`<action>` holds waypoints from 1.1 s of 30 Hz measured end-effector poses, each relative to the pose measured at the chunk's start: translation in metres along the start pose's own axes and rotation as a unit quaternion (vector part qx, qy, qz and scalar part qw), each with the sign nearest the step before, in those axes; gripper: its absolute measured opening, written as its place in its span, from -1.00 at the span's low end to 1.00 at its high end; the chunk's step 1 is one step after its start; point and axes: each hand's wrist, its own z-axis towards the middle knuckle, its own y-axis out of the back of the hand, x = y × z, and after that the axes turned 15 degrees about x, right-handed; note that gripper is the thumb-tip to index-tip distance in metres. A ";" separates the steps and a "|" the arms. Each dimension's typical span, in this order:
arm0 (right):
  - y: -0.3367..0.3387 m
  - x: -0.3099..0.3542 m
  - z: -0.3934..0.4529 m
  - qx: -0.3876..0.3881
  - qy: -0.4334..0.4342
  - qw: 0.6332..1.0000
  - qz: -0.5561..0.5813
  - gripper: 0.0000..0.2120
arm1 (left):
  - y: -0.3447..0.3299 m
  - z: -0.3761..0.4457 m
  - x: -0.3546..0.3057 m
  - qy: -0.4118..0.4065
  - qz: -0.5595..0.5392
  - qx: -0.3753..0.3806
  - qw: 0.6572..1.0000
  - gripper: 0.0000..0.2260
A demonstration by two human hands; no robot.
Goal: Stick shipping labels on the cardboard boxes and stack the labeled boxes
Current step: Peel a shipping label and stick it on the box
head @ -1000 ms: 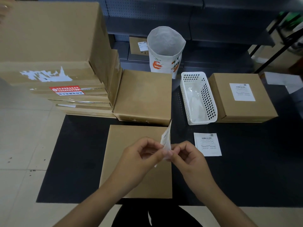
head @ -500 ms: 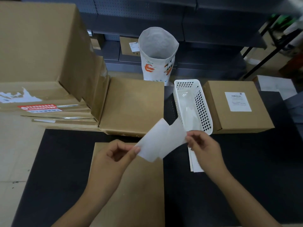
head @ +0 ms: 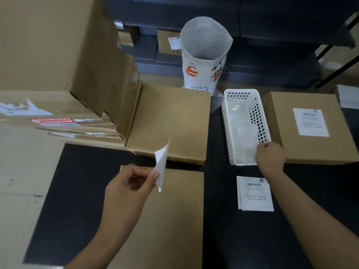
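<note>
Left hand (head: 126, 189) pinches a thin white label (head: 161, 164) over the flat brown box (head: 174, 220); right hand (head: 270, 157), fingers curled, sits at the perforated plastic basket's (head: 229, 133) near rim, can't tell if it's holding anything.

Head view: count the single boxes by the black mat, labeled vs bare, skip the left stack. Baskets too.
Labeled boxes: 1
Bare boxes: 2
Baskets: 1
Total: 4

Peeled label (head: 161, 164) between left fingers (head: 155, 174)
</note>
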 end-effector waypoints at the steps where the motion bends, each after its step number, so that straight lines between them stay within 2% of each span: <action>1: 0.000 0.001 -0.001 0.013 -0.003 0.999 -0.033 -0.68 | 0.000 -0.001 0.001 -0.002 0.012 0.002 1.000 -0.94; 9: 0.000 -0.001 -0.019 -0.022 0.048 0.992 -0.119 -0.67 | -0.002 -0.014 0.004 -0.031 0.067 0.007 0.997 -0.94; 25: 0.022 0.013 -0.057 -0.031 0.142 0.982 -0.120 -0.69 | -0.001 -0.037 0.003 -0.071 0.091 0.023 0.993 -0.94; 33: 0.036 0.032 -0.104 -0.039 0.191 0.974 -0.116 -0.72 | -0.003 -0.053 0.002 -0.125 0.125 0.016 0.984 -0.93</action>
